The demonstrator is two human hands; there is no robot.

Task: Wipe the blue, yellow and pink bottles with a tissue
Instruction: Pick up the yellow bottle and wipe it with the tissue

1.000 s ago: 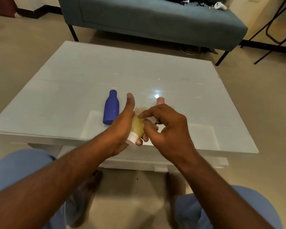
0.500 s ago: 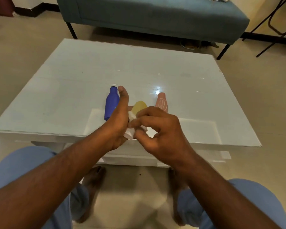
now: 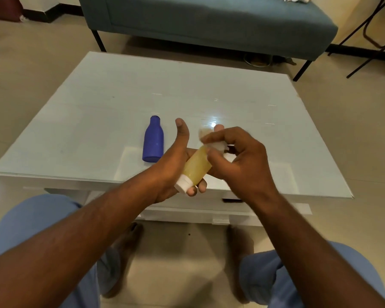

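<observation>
Left hand grips a yellow bottle, thumb raised; right hand pinches a white tissue against it. Blue bottle lies left on the white table.

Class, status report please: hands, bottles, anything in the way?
Left hand holds yellow bottle. Right hand pinches tissue on it. Blue bottle lying on table. Nothing blocking.

We see only the tip of the pink bottle, just right of centre; the right hand covers the rest. The tissue shows as white scraps between that hand's fingers, its upper end blurred. The left hand hides the yellow bottle's far side. The sofa is cut off by the frame's top edge.
</observation>
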